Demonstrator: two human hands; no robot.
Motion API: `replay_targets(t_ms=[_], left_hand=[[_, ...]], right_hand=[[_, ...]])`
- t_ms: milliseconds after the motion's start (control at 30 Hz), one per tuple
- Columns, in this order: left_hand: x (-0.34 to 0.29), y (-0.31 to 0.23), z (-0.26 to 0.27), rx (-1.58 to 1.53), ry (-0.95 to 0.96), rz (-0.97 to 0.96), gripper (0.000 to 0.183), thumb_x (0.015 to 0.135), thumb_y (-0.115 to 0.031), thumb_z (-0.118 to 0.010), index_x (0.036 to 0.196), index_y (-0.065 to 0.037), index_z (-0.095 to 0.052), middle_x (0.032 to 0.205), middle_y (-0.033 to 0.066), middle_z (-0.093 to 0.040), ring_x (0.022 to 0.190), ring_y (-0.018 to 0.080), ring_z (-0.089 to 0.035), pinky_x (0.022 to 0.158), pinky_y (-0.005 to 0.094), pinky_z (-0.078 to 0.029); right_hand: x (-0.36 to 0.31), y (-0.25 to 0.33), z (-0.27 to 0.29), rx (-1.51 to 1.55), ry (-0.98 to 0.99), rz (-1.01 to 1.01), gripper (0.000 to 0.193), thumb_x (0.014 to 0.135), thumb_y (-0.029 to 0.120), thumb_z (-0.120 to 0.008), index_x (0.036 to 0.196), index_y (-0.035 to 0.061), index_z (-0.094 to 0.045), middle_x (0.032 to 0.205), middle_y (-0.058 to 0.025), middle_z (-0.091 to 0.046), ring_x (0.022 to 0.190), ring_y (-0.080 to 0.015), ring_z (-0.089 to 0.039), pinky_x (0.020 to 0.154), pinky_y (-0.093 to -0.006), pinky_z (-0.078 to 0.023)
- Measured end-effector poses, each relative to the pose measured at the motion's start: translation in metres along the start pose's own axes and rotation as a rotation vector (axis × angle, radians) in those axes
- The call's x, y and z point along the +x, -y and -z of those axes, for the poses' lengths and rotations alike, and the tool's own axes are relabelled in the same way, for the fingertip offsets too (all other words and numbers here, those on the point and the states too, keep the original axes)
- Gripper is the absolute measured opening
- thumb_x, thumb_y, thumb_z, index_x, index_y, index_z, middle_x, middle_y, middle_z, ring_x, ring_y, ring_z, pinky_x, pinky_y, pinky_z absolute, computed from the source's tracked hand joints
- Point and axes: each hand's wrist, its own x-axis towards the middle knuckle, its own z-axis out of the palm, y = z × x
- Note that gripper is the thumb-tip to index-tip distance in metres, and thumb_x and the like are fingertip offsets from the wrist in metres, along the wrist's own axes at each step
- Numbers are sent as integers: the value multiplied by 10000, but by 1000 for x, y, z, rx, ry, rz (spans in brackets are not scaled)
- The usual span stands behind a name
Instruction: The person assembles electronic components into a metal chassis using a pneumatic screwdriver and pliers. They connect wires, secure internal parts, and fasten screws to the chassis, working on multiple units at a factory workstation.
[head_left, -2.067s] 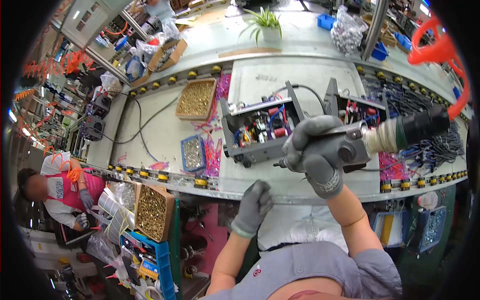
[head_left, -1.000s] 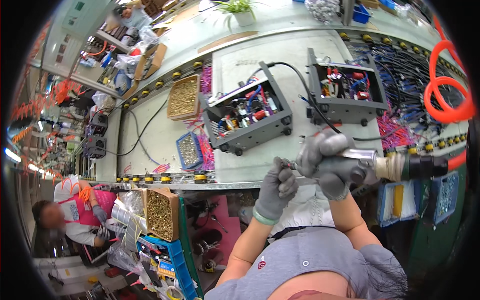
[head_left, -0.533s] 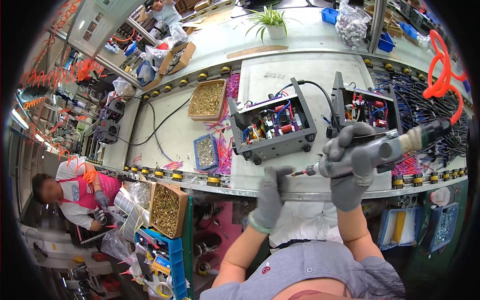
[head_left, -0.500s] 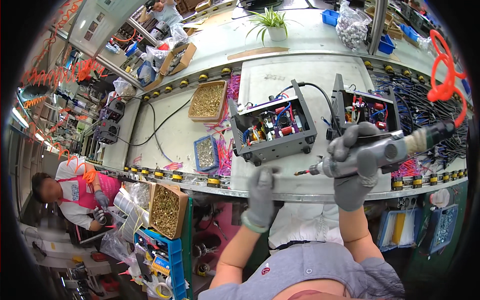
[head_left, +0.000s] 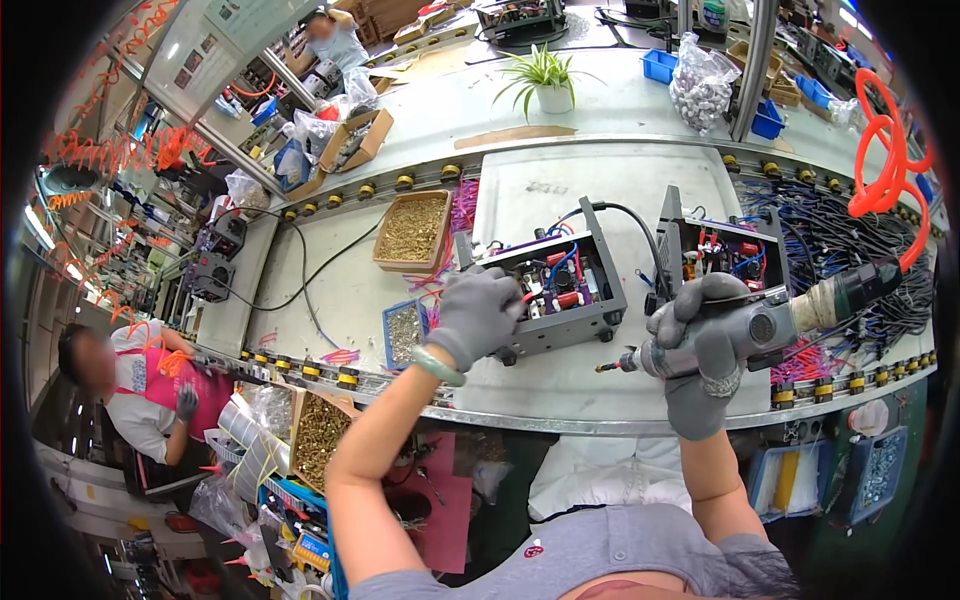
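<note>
My gloved right hand is wrapped round a grey pneumatic screwdriver, whose bit points left above the worktop. A red coiled air hose runs from its rear end. My gloved left hand rests at the near left corner of an open black metal case, with curled fingers at its left side panel. Coloured wires, red parts and circuit boards show inside this case. My left hand hides its left front corner. A second open case stands to the right, behind the screwdriver.
A cardboard box of brass-coloured screws and a blue bin of silvery small parts lie left of the cases. Bundled black cables cover the right side. A potted plant stands behind; a person in a pink apron works at left.
My left hand has moved left and up from the front of the worktop to the case's near left corner. The screwdriver stays in my right hand. The view has tilted slightly.
</note>
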Motion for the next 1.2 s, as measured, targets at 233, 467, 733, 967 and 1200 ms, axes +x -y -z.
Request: replay_targets(t_ms=[233, 467, 733, 967, 1200], left_hand=[[12, 6, 22, 119, 566, 30, 154, 756, -237, -617, 829, -173, -736, 796, 57, -679, 838, 283, -654, 806, 412, -495], [28, 9, 18, 253, 709, -94, 129, 741, -232, -621, 774, -168, -729, 727, 85, -671, 757, 300, -659, 710, 427, -492], [18, 13, 18, 69, 513, -49, 111, 743, -274, -674, 780, -192, -740, 728, 31, -676, 759, 254, -655, 760, 406, -465], [13, 24, 3, 60, 525, -157, 122, 778, -306, -674, 787, -201, -735, 717, 33, -671, 731, 262, -649, 751, 408, -449], [14, 22, 0, 119, 502, -163, 118, 766, -290, -642, 732, -200, -711, 701, 45, -669, 739, 261, -662, 785, 398, -446]], right_hand=[[22, -2, -6, 44, -10, -41, 569, 794, 301, -794, 1231, 79, -504, 954, -46, -539, 762, -147, -591, 712, -344, -497], [33, -12, 8, -31, 98, -39, 606, 777, 270, -817, 1248, 66, -495, 994, -83, -542, 787, -169, -609, 679, -331, -539], [60, -64, -16, 218, 214, -107, 514, 784, 192, -819, 1192, 112, -516, 978, -69, -546, 793, -200, -608, 556, -320, -534], [60, -113, -16, 73, 254, -230, 536, 745, 158, -851, 1153, 138, -505, 992, -46, -555, 790, -159, -584, 562, -262, -486], [57, -124, -23, -248, 356, -99, 396, 760, 99, -764, 1102, 32, -577, 886, -34, -624, 770, -98, -579, 694, -275, -502]])
